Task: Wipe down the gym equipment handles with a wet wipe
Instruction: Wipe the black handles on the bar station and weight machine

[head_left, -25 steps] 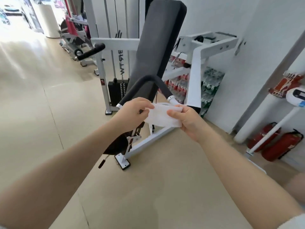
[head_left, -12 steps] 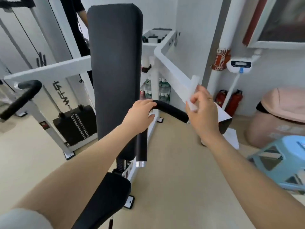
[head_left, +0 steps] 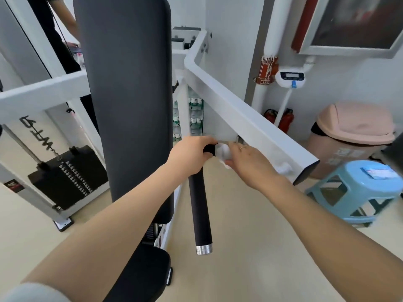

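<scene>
A black padded handle [head_left: 200, 205] bends out from the white machine and hangs down to a silver end cap. My left hand [head_left: 189, 156] grips the handle at its bend. Just to the right, my right hand [head_left: 246, 161] holds the white wet wipe [head_left: 222, 151], wrapped round the upper part of the handle. The handle under the wipe and my fingers is hidden.
A tall black back pad [head_left: 126, 101] stands at left, with a weight stack [head_left: 67, 175] behind it. The white frame beam [head_left: 246, 118] runs diagonally above my right hand. A blue stool [head_left: 357, 188] and a pink bin [head_left: 353, 136] stand at right. A person stands behind the machine.
My view has moved closer. My right hand, which held the wipe up in the air, has come down and wrapped it round the handle beside my left hand.
</scene>
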The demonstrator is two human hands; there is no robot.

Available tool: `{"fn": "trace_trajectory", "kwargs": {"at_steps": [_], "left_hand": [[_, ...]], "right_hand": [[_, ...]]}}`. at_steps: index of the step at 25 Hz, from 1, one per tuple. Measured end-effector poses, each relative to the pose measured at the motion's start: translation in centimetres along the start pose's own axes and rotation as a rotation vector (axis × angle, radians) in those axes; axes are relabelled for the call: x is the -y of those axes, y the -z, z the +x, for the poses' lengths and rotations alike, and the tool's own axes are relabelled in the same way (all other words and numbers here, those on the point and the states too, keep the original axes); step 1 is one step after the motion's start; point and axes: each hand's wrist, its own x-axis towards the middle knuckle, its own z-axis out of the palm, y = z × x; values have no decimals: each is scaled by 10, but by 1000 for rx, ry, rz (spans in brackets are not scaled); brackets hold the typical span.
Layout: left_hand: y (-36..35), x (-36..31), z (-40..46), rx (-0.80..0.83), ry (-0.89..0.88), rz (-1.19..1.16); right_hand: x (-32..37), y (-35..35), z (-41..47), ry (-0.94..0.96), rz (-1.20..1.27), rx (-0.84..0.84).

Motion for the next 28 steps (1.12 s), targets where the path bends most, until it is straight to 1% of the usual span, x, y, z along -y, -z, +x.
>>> {"fn": "trace_trajectory", "kwargs": {"at_steps": [2,4,6,8,9,11,13,14,16,17,18,19,20,21,22,23,25,27,28], "left_hand": [[0,3,1,-2,1,0],[-1,5,1,-24,14,-31],[-1,7,0,-42,29,-58],[-2,7,-1,-44,37,-59],[-2,6,-1,-41,40,-55],[-1,4,-1,-45,44,-56],[-2,4,-3,-58,54,-61],[-3,4,-4,-60,55,-59],[-4,5,-5,-68,52,-65],[-4,5,-4,-69,55,-74],[-4,5,-4,-68,62,-84],[-5,6,-4,-67,67,-90],[-6,6,-4,-68,70,-96],[-7,6,-4,-74,72,-104],[-8,6,-5,-82,78,-115],[-8,7,-6,-92,84,-123],[-8,7,-6,-98,90,-128],[-6,7,-4,-86,89,-146],[-4,7,-3,-71,90,-169]], "right_hand": [[15,-1,13,59,2,-65],[4,0,8,79,-70,-118],[-17,-4,-15,7,-184,-148],[-25,-7,-29,-97,-278,-98],[-23,-6,-27,-120,-284,-69],[-12,2,-13,-109,-241,-68],[-11,9,-6,-94,-147,-42],[-14,11,-6,-92,-57,-26],[-22,9,-11,-103,195,-53],[-24,9,-13,-122,297,-99],[-23,9,-14,-157,357,-180],[-19,7,-17,-184,370,-297],[-15,4,-20,-177,331,-427],[-12,-3,-22,-129,244,-541],[-11,-12,-26,-64,145,-589],[-11,-20,-29,-13,57,-587],[-8,-33,-27,-2,-17,-445],[2,-24,-8,-19,29,-275],[7,-15,3,14,71,-199]]}}
